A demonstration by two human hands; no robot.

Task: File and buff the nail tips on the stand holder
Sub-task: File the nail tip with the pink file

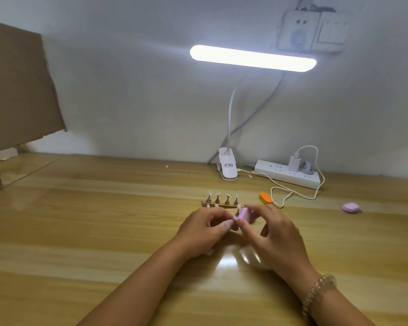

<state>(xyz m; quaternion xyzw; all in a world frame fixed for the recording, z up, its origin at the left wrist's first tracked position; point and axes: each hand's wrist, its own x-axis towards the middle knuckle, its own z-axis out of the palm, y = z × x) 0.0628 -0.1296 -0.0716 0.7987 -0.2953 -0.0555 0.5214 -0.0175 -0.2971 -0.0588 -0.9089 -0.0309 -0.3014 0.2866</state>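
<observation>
Hands nearly touching at mid bench (104,220). Left hand (205,228): pinching what appears to be one peg (238,211) with its tip (235,218); exact grip blurred. Right hand (276,236): gripping pink buffer (244,214), face laid against that tip. Stand (222,204) just beyond fingertips at 12 o'clock, long axis 9-to-3, carrying four upright tips (227,196); left hand nearer. Probably mid-buffing. For reseating, move peg toward 12 o'clock. Orange buffer (265,198) at 1 o'clock.

Lamp-clip label (229,165) — no legible text
</observation>
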